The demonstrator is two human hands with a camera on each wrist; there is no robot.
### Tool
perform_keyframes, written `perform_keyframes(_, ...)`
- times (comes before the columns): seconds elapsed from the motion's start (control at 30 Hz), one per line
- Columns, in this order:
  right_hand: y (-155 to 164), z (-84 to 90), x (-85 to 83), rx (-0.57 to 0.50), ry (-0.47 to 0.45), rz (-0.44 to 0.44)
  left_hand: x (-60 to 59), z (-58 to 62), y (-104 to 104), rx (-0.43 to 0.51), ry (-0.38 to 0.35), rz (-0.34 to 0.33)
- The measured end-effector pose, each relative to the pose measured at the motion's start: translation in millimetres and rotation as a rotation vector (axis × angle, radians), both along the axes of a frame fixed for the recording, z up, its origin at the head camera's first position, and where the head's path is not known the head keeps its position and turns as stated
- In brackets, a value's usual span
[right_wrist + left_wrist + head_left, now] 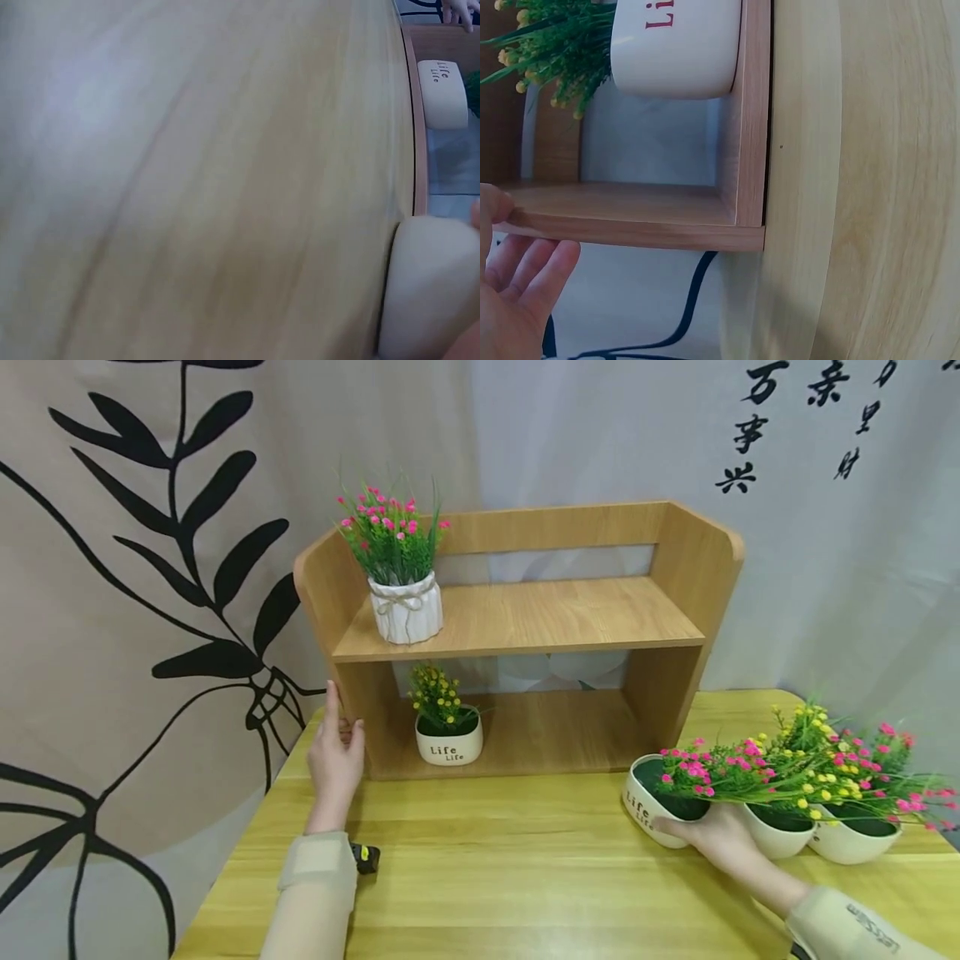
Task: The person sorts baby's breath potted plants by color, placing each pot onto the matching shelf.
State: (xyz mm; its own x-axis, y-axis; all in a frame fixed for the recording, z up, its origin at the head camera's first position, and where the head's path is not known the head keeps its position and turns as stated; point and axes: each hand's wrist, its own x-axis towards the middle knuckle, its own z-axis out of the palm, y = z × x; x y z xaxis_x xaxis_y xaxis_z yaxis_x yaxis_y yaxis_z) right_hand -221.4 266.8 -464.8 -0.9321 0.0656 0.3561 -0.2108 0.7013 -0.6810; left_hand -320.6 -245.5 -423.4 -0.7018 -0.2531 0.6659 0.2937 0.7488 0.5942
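Note:
A two-tier wooden desk shelf (517, 618) stands on the table. My left hand (335, 764) holds the front edge of its left side panel (645, 234), thumb on one face and fingers (547, 274) on the other. At the shelf's front right corner, my right hand (716, 839) grips a white potted plant (643, 814) with pink flowers; the pot (427, 289) looks slightly tilted, and some fingers are hidden behind it. A white pot (450, 747) with yellow flowers sits on the lower tier. On the upper tier, at left, stands a taller white pot (408, 610) with pink flowers.
Two more white pots, one with yellow flowers (780, 835) and one with pink flowers (855, 842), stand right of my right hand. The wooden table (525, 868) extends in front of the shelf. A patterned curtain (570, 435) hangs behind.

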Motion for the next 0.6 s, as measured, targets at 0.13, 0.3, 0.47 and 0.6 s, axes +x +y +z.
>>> perform_keyframes(0.13,1,2.6,-3.1,-0.006,0.013,0.0,-0.6,-1.1,0,0.011,0.017,0.002)
perform_keyframes(0.3,0,9.2,0.3,0.044,-0.093,-0.04,-0.4,-2.4,-3,0.002,0.027,0.026)
perform_keyframes(0.47,3,25.4,6.0,0.076,-0.171,-0.028,-2.1,-3.3,-1,-0.015,0.022,0.003)
perform_keyframes(0.6,2,36.0,5.0,0.074,-0.175,-0.011,-2.8,-3.8,1,-0.008,0.038,0.003)
